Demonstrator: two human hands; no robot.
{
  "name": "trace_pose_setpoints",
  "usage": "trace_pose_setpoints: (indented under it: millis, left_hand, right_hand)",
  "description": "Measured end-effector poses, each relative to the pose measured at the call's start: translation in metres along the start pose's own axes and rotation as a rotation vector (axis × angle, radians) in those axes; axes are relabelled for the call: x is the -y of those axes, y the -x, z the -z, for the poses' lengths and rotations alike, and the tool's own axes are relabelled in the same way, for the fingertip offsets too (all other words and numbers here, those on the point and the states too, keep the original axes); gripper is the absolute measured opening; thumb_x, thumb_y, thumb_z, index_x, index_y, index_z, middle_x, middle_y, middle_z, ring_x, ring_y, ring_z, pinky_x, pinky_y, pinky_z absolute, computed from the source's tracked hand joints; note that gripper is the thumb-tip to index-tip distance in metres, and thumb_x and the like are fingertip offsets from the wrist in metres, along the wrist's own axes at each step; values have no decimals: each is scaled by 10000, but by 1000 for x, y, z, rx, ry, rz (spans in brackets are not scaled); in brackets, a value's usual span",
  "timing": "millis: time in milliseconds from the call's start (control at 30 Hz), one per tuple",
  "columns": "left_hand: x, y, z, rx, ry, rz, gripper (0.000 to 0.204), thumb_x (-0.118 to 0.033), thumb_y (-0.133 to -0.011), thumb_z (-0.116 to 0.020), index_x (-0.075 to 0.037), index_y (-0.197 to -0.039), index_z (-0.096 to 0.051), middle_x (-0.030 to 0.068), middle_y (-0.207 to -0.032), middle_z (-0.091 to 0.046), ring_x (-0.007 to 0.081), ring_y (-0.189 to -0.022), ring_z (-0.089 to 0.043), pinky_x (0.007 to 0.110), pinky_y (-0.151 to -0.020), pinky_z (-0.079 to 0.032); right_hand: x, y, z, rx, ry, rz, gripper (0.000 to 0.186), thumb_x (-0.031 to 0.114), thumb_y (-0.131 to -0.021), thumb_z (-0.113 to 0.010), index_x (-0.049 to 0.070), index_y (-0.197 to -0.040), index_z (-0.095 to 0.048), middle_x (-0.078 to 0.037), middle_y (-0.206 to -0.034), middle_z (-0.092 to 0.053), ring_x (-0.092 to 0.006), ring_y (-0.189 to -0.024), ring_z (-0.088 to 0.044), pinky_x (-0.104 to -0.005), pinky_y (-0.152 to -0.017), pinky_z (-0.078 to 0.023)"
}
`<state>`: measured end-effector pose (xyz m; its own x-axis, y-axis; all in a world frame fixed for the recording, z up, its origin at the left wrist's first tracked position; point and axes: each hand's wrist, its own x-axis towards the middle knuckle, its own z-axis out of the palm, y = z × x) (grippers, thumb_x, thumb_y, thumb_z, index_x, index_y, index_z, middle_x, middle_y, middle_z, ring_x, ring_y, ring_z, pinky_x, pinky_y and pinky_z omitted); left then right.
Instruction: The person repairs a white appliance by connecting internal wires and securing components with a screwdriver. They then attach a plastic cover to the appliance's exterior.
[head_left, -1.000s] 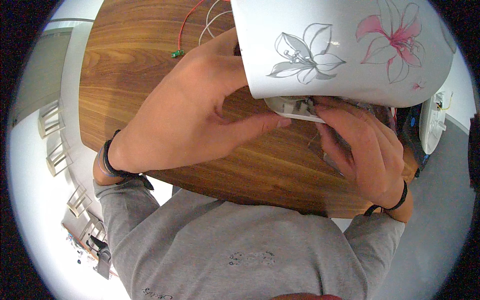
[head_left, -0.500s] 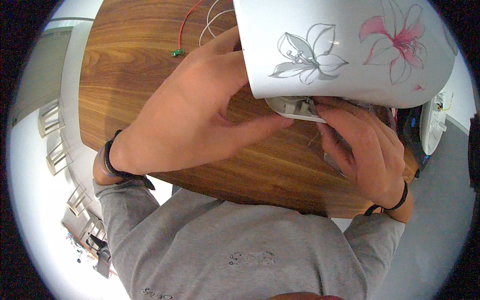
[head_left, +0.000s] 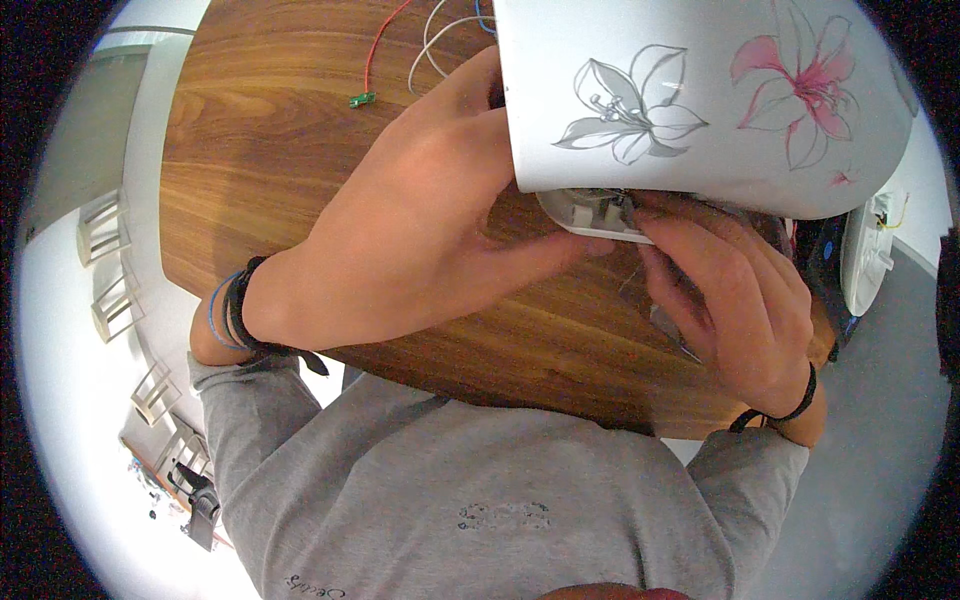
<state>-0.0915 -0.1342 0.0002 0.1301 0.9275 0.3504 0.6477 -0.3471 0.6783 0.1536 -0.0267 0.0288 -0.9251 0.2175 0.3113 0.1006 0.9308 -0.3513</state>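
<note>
A large white rounded appliance housing (head_left: 720, 100) with grey and pink flower drawings fills the upper right. My left hand (head_left: 400, 215) grips it from the left; its fingers go out of sight behind the housing. The left thumb reaches to a small white plastic part (head_left: 590, 218) that shows under the lower rim, with an open hollow inside. My right hand (head_left: 730, 290) bends its fingers closed against the right end of this part. Whether those fingertips also hold something small cannot be seen.
The wooden table (head_left: 260, 140) carries a red wire with a small green connector (head_left: 362, 100) and a looped white cable (head_left: 425, 55). A white plastic shell (head_left: 872, 255) and a dark object (head_left: 822, 250) stand at the right edge. Chairs (head_left: 112, 305) line the left.
My left hand and the housing have shifted slightly to the right. The fingers of my right hand stay at the small plastic part, almost in place.
</note>
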Motion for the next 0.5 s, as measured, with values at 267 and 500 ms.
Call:
trace_pose_setpoints:
  millis: [267, 500]
  left_hand:
    - [-2, 2, -1, 4, 10, 47, 598, -216, -776, -963, -88, -1305, -716, 109, -1312, -731, 309, -1261, -673, 446, -1090, -504]
    - [-1, 4, -6, -10, 28, 64, 569, -199, -783, -960, -83, -1288, -725, 102, -1291, -741, 303, -1243, -683, 433, -1078, -512]
  right_hand:
    - [2, -1, 0, 4, 12, -14, 449, -48, -816, -848, 16, -1225, -674, -170, -1107, -776, -330, -971, -776, -395, -851, -625]
    - [3, 0, 0, 25, 29, -29, 460, -38, -822, -848, 18, -1243, -672, -169, -1125, -772, -331, -993, -772, -400, -865, -622]
